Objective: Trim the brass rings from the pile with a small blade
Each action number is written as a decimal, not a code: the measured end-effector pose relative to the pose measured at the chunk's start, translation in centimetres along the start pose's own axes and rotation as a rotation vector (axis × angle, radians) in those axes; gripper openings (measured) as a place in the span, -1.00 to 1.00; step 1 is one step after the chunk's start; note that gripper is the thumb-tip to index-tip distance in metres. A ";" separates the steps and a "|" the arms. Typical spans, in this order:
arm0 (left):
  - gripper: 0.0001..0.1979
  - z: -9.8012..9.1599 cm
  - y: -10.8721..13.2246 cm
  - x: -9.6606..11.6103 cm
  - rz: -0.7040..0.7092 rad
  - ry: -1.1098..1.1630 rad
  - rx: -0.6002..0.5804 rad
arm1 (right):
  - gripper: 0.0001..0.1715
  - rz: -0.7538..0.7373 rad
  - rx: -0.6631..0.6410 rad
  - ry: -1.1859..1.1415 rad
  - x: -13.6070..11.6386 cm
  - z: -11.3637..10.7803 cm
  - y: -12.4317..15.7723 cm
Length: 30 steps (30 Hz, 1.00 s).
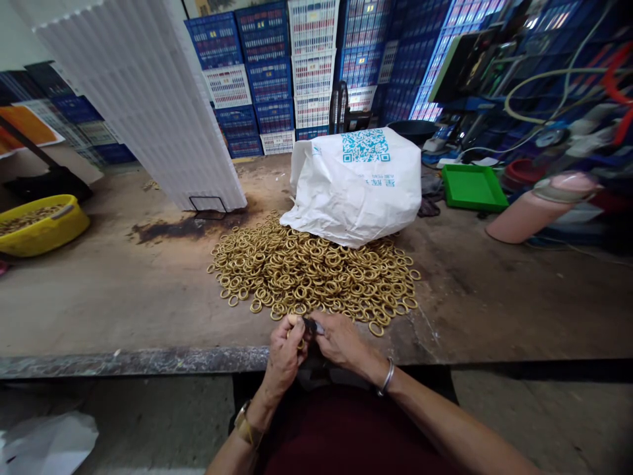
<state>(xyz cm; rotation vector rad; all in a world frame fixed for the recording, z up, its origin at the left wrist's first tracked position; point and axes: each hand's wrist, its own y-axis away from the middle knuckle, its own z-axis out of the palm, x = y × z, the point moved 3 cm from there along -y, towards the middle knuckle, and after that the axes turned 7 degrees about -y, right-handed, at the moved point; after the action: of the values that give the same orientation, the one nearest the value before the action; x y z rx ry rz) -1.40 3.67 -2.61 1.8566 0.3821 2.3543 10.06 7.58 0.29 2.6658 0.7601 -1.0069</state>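
Observation:
Just in front of my body, my left hand (283, 356) is closed around a brass-coloured ring (301, 344), which shows between its fingers. My right hand (345, 339) grips a small tool (312, 326) with a black part and a grey part; its exact kind is not clear. The tool's dark end meets the fingers of my left hand. Right beyond both hands spreads a heap of brass-coloured rings (306, 270). A white woven bag (361, 198) with blue print lies on its side at the back of the heap.
On the worktable (123, 297) stands a tall white corrugated panel (148, 99) in a black wire holder (208, 206). A yellow basin (44, 231) of small pieces sits far left. To the right are a green tray (473, 187) and a pink cylinder (529, 211). Stacked crates (270, 79) line the back.

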 end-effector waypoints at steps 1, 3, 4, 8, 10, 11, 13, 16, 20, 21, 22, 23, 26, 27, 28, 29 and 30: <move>-0.66 0.0 0.0 0.0 0.004 -0.013 0.000 | -0.84 0.009 0.000 -0.004 0.0 0.0 0.0; -0.67 0.0 0.0 -0.1 0.015 -0.032 -0.001 | -0.83 0.008 -0.006 -0.027 0.1 0.1 -0.1; -0.67 0.0 0.0 -0.1 0.021 -0.037 -0.005 | -0.83 -0.002 -0.010 -0.041 0.2 0.1 -0.1; -0.67 -0.2 -0.1 -0.2 0.049 -0.041 -0.024 | -0.84 -0.056 -0.042 -0.122 0.4 0.3 -0.3; -0.68 -0.4 -0.1 -0.1 0.048 -0.031 -0.043 | -0.84 -0.079 -0.083 -0.167 0.5 0.4 -0.4; -0.69 -0.4 0.0 -0.1 0.043 -0.026 -0.056 | -0.83 -0.084 -0.113 -0.181 0.5 0.5 -0.5; -0.69 -0.4 0.2 0.0 0.025 -0.014 -0.080 | -0.82 -0.078 -0.172 -0.179 0.5 0.5 -0.5; -0.70 -0.4 1.0 0.4 -0.022 0.039 -0.092 | -0.81 -0.033 -0.177 -0.076 0.5 0.4 -0.6; -0.72 -0.6 2.5 1.9 -0.053 0.230 -0.119 | -0.80 0.049 -0.119 0.092 0.9 0.3 -0.7; -0.73 -0.7 2.7 2.3 -0.062 0.285 -0.130 | -0.79 0.068 -0.106 0.114 1.0 0.4 -0.7; -0.75 -0.9 2.8 2.7 -0.072 0.337 -0.133 | -0.80 0.084 -0.090 0.129 1.0 0.4 -0.8; -0.76 -1.2 2.8 2.9 -0.085 0.385 -0.129 | -0.79 0.093 -0.069 0.138 1.0 0.5 -0.9; -0.78 -2.2 2.3 2.6 -0.144 0.514 -0.090 | -0.73 0.095 -0.011 0.183 0.5 1.1 -1.5; -0.77 -2.5 2.0 2.3 -0.167 0.549 -0.073 | -0.71 0.092 -0.007 0.208 0.3 1.3 -1.7; -0.77 -2.8 1.8 1.9 -0.188 0.577 -0.054 | -0.70 0.092 -0.016 0.235 0.1 1.5 -1.9; -0.77 -3.1 1.5 1.5 -0.202 0.596 -0.030 | -0.73 0.091 -0.032 0.259 0.0 1.7 -2.1; -0.78 -3.4 1.4 1.1 -0.213 0.603 -0.007 | -0.76 0.093 -0.043 0.278 -0.1 1.9 -2.2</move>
<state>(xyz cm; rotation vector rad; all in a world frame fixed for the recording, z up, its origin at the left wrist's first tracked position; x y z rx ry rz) -4.89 2.23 -1.94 0.9985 0.5870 2.6980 7.74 8.76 -1.07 2.8071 0.6904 -0.5980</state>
